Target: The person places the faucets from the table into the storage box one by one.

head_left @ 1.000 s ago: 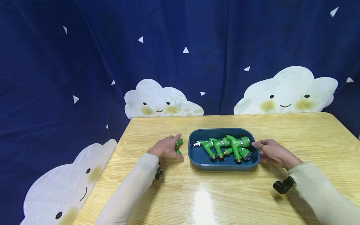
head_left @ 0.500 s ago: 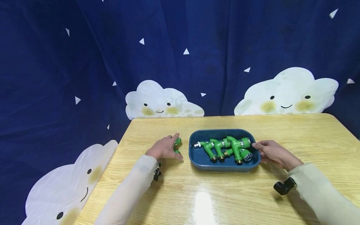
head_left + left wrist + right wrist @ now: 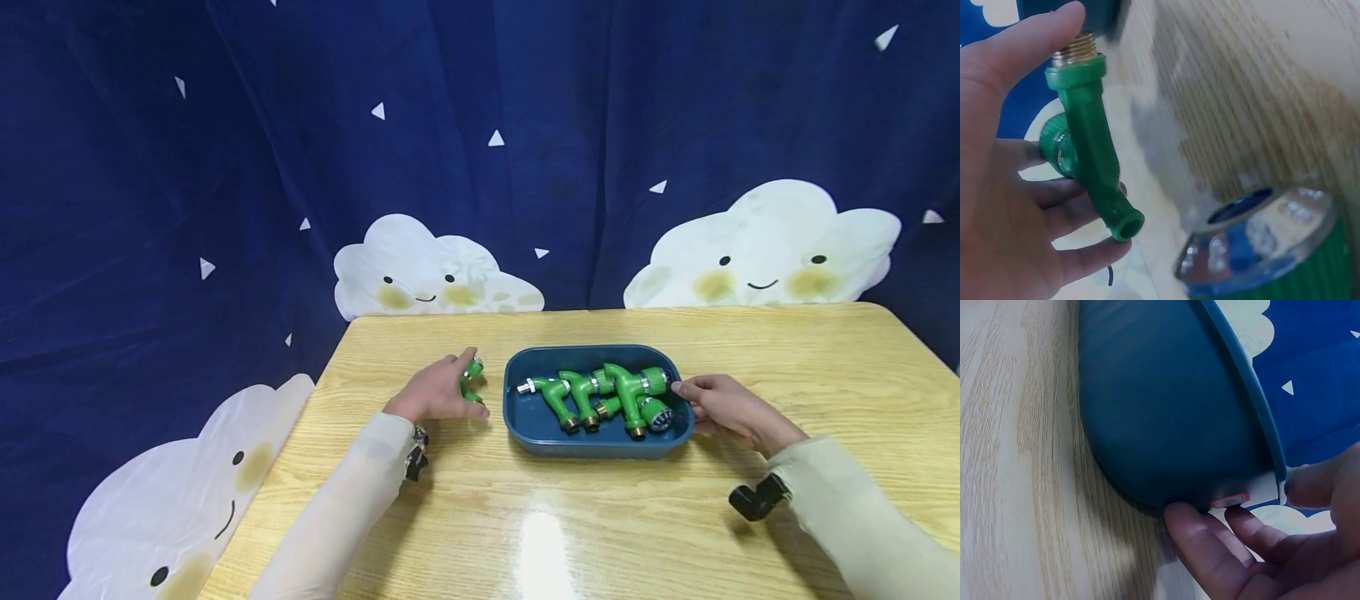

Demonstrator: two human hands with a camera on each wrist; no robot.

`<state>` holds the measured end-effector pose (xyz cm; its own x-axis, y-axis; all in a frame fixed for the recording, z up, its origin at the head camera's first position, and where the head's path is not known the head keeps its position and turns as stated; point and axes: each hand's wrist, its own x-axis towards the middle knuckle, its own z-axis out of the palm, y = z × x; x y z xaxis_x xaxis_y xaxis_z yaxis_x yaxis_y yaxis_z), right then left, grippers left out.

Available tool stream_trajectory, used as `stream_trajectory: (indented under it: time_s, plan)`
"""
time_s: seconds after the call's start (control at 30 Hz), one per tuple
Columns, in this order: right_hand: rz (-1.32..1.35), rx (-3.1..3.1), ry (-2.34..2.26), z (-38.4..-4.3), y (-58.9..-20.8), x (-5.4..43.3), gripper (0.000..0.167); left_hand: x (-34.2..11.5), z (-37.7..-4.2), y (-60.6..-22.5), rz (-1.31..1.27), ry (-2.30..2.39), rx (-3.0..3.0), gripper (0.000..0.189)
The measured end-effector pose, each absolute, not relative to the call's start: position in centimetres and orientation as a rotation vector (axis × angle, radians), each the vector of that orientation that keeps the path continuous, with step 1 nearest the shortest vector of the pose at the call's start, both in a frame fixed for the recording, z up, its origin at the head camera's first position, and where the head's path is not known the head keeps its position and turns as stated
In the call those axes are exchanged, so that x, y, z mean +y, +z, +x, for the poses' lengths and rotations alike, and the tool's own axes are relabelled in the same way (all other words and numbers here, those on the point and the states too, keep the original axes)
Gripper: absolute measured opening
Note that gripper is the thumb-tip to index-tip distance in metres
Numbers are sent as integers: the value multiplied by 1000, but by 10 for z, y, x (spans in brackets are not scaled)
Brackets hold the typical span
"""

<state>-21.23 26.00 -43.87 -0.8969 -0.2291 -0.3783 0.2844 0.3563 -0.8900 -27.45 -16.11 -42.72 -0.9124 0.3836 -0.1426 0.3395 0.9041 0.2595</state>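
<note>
My left hand (image 3: 435,392) grips a green plastic tap (image 3: 1091,131) over the wood table, left of the blue bin. In the left wrist view the thumb lies at its brass threaded end and the fingers curl behind its body and tip. My right hand (image 3: 738,408) pinches the right end of the blue plastic bin (image 3: 592,448), thumb at the rim and fingers against the outer wall (image 3: 1172,406). Several green taps (image 3: 626,387) with brass threads and ribbed handles lie in the bin, one with a silver nozzle.
Close by in the left wrist view is another green part with a chrome collar (image 3: 1260,244); my left hand or sleeve hides it from the head view. Beyond the table (image 3: 570,508) hangs a dark blue cloth (image 3: 450,167) with white clouds.
My left hand has shifted slightly left and up, and the green tap in it has turned and moved with it. The bin and my right hand stay in place.
</note>
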Motion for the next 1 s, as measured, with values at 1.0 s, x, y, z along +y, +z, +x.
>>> stream_trajectory:
  time_s: [1.0]
  plan:
    - [40, 2188, -1550, -214, -440, 260, 53, -141, -266, -382, 630, 472, 2944, 112]
